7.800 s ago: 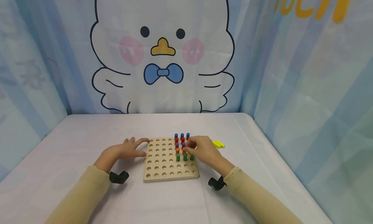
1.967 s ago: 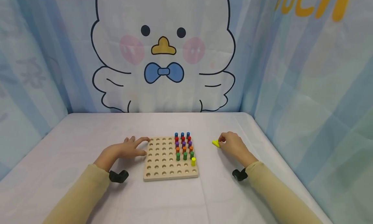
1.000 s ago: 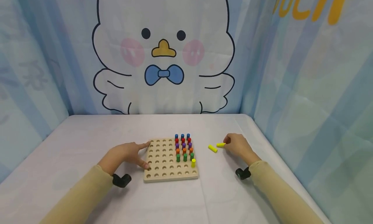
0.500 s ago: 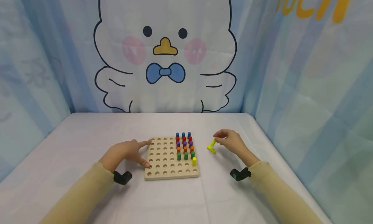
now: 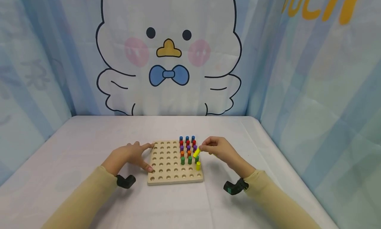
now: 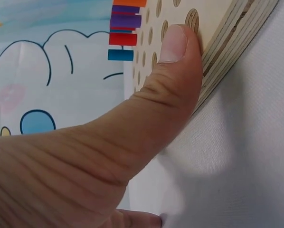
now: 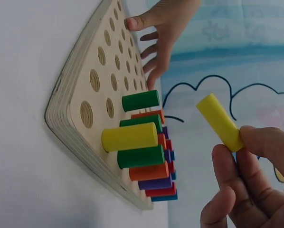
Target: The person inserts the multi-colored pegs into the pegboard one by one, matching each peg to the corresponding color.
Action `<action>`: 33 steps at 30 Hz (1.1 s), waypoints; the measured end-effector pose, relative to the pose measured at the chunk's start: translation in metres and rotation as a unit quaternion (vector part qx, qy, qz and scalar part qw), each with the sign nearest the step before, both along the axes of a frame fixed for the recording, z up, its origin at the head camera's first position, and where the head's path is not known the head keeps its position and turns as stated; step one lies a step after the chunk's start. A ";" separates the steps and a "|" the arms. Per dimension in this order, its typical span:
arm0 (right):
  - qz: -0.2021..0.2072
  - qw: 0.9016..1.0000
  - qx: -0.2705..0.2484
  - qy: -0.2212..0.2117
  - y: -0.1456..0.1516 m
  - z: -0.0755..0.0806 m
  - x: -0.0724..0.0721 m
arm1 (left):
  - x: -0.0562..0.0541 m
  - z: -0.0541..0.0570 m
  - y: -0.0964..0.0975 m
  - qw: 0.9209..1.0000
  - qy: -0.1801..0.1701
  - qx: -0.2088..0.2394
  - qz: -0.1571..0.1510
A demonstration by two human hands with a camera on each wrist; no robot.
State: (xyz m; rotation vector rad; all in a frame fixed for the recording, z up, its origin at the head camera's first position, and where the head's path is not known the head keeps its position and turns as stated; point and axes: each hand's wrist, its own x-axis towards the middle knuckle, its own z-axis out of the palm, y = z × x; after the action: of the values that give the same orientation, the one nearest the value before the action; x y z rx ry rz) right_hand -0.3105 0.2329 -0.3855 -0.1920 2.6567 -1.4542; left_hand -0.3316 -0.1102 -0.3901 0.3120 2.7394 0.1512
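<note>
A wooden pegboard (image 5: 168,182) lies on the table with round holes. My left hand (image 5: 126,158) rests at its left edge, thumb pressing the top face by a hole and index finger at the far left corner. My right hand (image 5: 221,149) pinches a yellow peg (image 7: 220,122) between thumb and fingertips, tilted in the air above the board's right side. One yellow peg (image 5: 198,166) stands upright in the right column, in front of the green pegs (image 5: 190,160). Behind these stand rows of orange, purple, red (image 5: 187,143) and blue pegs (image 5: 187,138).
A white cloth covers the table (image 5: 172,206). A curtain (image 5: 220,96) with a cartoon drawing hangs behind it, and more curtain hangs at both sides. The loose yellow peg seen earlier right of the board is out of sight, possibly behind my right hand.
My right hand has picked up a yellow peg from the table and carried it left over the board. Earlier, a yellow peg was set into the board. My left thumb has shifted onto the board.
</note>
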 end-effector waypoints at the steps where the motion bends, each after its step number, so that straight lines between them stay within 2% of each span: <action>1: 0.004 1.000 -0.001 -0.002 -0.003 -0.001 0.001 | 0.000 -0.001 0.000 1.000 0.000 0.000 0.000; 6: 0.017 1.000 0.017 -0.001 -0.015 -0.008 0.005 | 0.001 -0.002 0.000 1.000 -0.002 0.003 0.004; 18: 0.048 0.993 0.097 0.051 -0.032 -0.017 0.011 | 0.002 -0.001 0.000 1.000 0.001 0.003 0.000; 33: 0.039 0.970 0.196 0.141 -0.039 -0.019 0.017 | 0.002 0.000 0.000 1.000 -0.004 0.003 0.006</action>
State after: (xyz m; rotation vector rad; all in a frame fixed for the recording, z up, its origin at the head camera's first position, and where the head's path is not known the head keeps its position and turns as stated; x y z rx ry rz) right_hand -0.2932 0.1935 -0.4041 -0.4901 3.0519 -0.9091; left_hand -0.3298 -0.1099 -0.3901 0.2956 2.7340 0.1629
